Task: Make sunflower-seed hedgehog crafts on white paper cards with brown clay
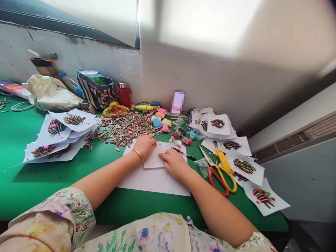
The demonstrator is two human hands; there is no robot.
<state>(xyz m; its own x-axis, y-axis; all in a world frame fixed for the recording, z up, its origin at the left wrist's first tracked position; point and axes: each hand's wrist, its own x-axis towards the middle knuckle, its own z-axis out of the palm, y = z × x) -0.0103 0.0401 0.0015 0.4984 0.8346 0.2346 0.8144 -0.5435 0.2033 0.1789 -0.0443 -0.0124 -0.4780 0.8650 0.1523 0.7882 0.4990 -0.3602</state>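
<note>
My left hand [145,144], with a gold bangle on the wrist, rests with curled fingers on the left edge of a small white paper square [157,159]. My right hand [175,163] lies closed on the square's right side; what its fingers hold is hidden. The square sits on a larger white sheet [154,182] on the green table [39,175]. A black pen [183,153] lies just beyond my right hand. A heap of striped sunflower seeds [126,129] spreads out behind my left hand.
Finished seed pictures on paper are stacked at the left [57,134] and scattered at the right [244,164]. Red and yellow scissors [220,175] lie right of my hand. Coloured clay pieces [161,120], a striped bag [97,91] and a red bottle [125,96] stand by the wall.
</note>
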